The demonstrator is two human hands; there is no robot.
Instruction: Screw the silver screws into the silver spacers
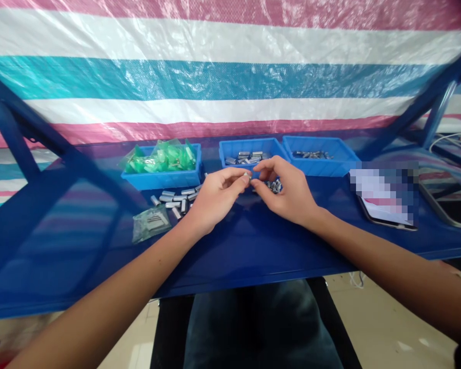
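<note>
Over the middle of the blue table, my left hand [220, 197] is closed, thumb and forefinger pinching a small light metal piece [247, 175]. Its exact kind is too small to make out. My right hand [287, 189] curves in from the other side with thumb and fingers apart. Its thumb tip is close to the piece; whether it touches cannot be made out. A pile of small shiny metal parts [275, 185] lies partly hidden behind the right hand. Several silver metal cylinders [172, 198] lie loose left of my left hand, beside a clear bag of metal pieces [152, 224].
Along the back stand a blue bin [161, 180] of green plastic packets, a blue bin [249, 145] of metal cylinders and another blue bin [322, 166] of small metal parts. A phone-like device [387, 218] lies at right. Blue frame bars [440, 110] and striped sheeting [230, 79] stand behind.
</note>
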